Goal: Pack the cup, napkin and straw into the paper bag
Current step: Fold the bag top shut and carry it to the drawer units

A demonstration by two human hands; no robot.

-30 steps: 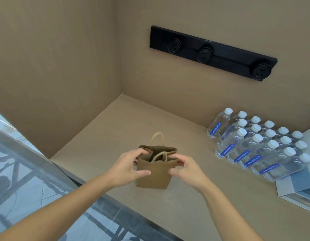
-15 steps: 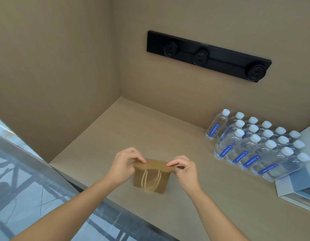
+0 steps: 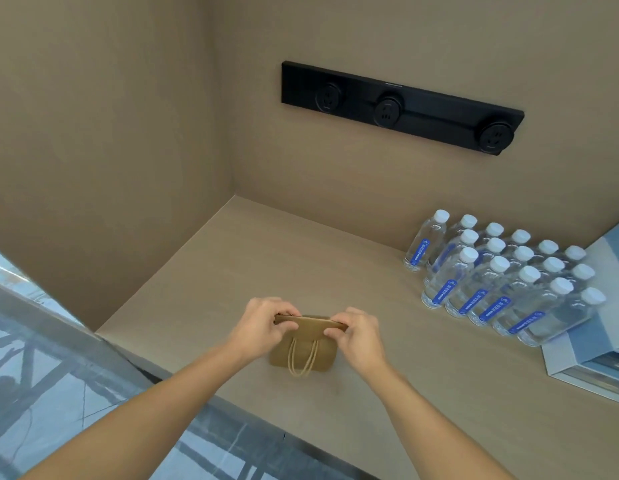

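Both hands, left hand and right hand, pinch the folded top of the paper bag standing between them on the worktop. Cup, napkin and straw are unseen, presumably packed; only closing seems left.

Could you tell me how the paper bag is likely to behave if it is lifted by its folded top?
The bag is thin brown paper, so probably light and easily creased. Both hands pinch its folded top flat, suggesting it bends readily. Its cord handles hang limp and would likely dangle.
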